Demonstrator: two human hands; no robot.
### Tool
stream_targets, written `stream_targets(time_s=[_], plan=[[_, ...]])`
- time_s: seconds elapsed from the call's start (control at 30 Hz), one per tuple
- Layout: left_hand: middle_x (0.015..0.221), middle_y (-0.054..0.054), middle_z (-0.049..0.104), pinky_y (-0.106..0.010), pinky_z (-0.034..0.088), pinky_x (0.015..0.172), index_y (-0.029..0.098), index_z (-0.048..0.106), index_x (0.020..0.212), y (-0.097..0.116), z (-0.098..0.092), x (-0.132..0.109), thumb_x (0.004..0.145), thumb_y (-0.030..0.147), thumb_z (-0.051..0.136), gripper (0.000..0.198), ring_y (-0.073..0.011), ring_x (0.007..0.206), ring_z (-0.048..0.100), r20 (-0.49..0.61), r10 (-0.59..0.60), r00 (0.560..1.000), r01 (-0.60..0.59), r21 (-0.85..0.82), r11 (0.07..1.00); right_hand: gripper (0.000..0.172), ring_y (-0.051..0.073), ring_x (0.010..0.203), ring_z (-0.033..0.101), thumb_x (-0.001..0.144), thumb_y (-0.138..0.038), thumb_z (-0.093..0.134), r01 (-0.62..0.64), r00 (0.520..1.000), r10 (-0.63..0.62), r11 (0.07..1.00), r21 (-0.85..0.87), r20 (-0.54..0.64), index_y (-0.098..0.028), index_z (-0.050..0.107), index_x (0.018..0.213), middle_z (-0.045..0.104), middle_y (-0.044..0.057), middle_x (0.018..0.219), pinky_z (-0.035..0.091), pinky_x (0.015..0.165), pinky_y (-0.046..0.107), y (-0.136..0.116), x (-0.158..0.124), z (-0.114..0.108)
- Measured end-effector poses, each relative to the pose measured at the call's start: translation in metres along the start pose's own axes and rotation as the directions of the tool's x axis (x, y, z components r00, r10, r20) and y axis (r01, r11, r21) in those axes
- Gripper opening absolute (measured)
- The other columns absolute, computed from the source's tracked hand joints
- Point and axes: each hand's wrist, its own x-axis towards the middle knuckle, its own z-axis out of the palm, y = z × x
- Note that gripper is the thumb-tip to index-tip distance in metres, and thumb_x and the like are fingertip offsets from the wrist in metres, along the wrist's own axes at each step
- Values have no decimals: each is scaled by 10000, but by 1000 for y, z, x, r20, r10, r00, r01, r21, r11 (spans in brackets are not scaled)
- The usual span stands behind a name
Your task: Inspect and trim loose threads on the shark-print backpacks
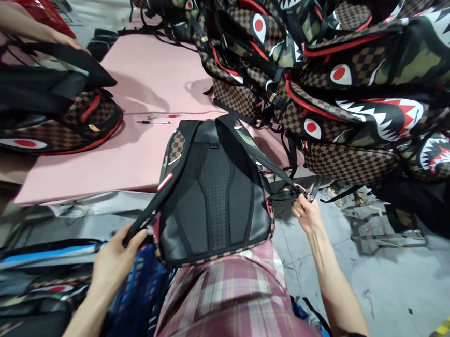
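A backpack [215,193] lies with its padded black back panel up, partly on the pink table and partly against my lap. Brown checkered trim shows along its edges. My left hand [120,254] is closed around the lower end of its left shoulder strap [147,211], pulling it out to the side. On the other side my right hand [305,211] grips the right shoulder strap [275,167], drawn taut. Small metal snips [312,190] stick out from the fingers of that same hand.
Checkered and camouflage shark-face backpacks [350,105] are piled at the right. Another person's hand [64,39] touches a backpack [50,108] at the left. Pens [154,122] lie on the pink table [138,78]. More bags [24,288] and a blue crate [133,286] are below left.
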Motion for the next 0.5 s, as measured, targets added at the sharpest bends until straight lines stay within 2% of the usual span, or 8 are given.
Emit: stream_targets(time_s=[0.1,0.17,0.23,0.3,0.33,0.37,0.4,0.5], plan=[[786,10,671,-343,506,787,242,613,960,4,-14,9,750,297,575,220,-272,1023,581,-104,-180,978,137,-327,935,346,31,368,110,661,-322,711,-24,999,23,999,37,30,-196,615,968,215,-127,467,158,359,182,-9,-1,3],[790,41,683,-241,534,719,248,613,870,17,-22,16,791,221,522,124,-188,964,619,-60,-212,975,118,-668,734,343,30,371,114,658,-314,715,-23,1000,22,999,49,18,-198,618,967,205,-126,471,161,360,180,-9,1,5],[784,39,693,-226,551,698,230,606,786,37,-27,23,844,194,437,183,-159,883,650,-19,-195,981,80,-872,483,353,30,374,116,650,-317,721,-31,999,30,998,48,20,-205,620,969,206,-123,476,160,361,182,-10,3,5],[793,5,703,-295,560,739,208,607,771,57,-26,26,900,219,316,319,-181,867,660,44,-205,978,99,-959,266,375,29,375,111,644,-327,725,-54,998,54,998,23,29,-211,620,985,203,-123,472,153,362,185,-13,1,2],[878,-13,707,-319,541,807,206,617,864,65,-24,27,917,252,297,328,-189,954,638,148,-143,979,171,-972,164,385,29,375,108,645,-332,726,-68,997,68,998,0,31,-215,620,996,201,-124,467,148,361,187,-13,0,-1],[919,-44,704,-328,513,866,181,615,939,71,-22,27,929,259,275,350,-192,1026,610,280,-105,954,289,-954,80,380,29,371,110,647,-337,726,-80,997,81,996,-31,14,-216,623,993,202,-123,460,146,359,191,-13,-1,-5],[953,-75,698,-347,486,909,154,599,1027,75,-18,29,938,271,242,387,-199,1085,577,336,-73,939,337,-941,4,375,29,365,111,644,-343,727,-80,997,79,995,-66,-20,-214,629,983,202,-122,451,138,352,197,-11,0,-11],[1175,-140,606,-422,397,1002,90,492,1226,71,-10,41,946,296,242,428,-231,1217,462,373,128,919,390,-909,-148,374,38,341,149,635,-350,731,-95,990,70,973,-209,-126,-225,636,974,222,-114,445,159,336,220,6,12,-35]])
